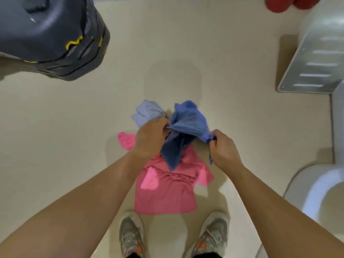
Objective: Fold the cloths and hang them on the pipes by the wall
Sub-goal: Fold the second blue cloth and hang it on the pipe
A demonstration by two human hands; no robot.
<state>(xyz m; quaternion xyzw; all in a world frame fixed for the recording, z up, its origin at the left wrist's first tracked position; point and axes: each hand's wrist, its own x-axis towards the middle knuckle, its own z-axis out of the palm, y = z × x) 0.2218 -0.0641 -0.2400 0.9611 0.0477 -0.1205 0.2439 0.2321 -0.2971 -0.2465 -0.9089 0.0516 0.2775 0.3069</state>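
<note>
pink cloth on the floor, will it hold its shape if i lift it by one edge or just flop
Probably flops: the pink cloth lies flat with soft creases, and the blue cloth sags between the left hand and right hand. Likely light, since it looks thin.

Left arm [83, 194] and right arm [279, 194] stretch in from the lower corners to mid-frame. The left hand [150, 138] curls its fingers round a bunched blue terry cloth [188, 120]; the right hand [225, 151] pinches its far corner, knuckles up.

No legible text or labels anywhere.
</note>
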